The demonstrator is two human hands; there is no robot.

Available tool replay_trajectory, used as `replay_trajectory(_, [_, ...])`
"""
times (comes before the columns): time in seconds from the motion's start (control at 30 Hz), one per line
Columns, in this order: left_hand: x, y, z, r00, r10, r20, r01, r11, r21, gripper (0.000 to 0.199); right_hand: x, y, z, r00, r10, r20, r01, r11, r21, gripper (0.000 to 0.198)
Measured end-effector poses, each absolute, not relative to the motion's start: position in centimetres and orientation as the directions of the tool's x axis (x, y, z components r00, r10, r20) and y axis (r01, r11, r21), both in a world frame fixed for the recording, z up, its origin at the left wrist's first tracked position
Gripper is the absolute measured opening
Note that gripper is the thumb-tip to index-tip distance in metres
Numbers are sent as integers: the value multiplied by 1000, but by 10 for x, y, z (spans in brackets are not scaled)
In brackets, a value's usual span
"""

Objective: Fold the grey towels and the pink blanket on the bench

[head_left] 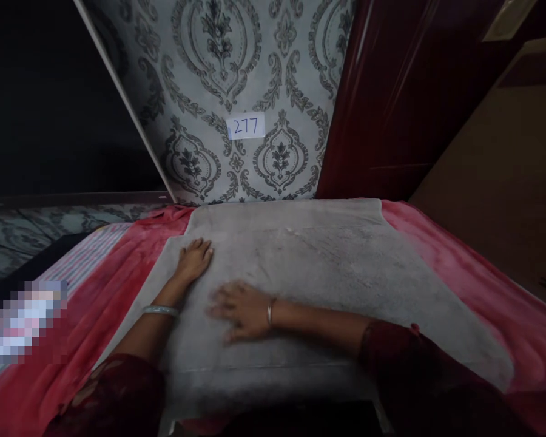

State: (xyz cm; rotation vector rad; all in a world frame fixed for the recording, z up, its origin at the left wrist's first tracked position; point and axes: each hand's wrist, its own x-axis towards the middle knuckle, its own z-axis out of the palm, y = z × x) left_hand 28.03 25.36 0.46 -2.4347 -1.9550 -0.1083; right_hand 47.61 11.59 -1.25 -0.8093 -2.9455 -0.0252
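Note:
A large grey cloth (327, 273) lies spread out in front of me, with faint fold lines and small wrinkles. My left hand (195, 260) rests palm down near its far left edge, fingers stretched out and nothing held. Nearer to me and to the right, my right hand (243, 311) is over the middle-left of the cloth, fingers spread and empty. It is smeared by motion, so I cannot tell whether it touches the cloth. Beneath the grey cloth is a red and pink blanket (441, 249), showing on both sides.
A striped cloth (84, 261) lies at the left, beside a blurred-out patch. Behind stand a patterned wall (282, 79) with a paper label (246, 125) reading 277, a dark screen-like panel (50, 97), a dark red glossy panel (391, 91) and a brown cardboard-like surface (505, 164).

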Motion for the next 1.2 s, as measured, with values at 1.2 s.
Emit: replay_trajectory(1.2, [314, 160, -46, 648, 720, 249, 741, -672, 13, 61, 592, 43, -32, -748, 657, 95, 652, 754, -84, 64])
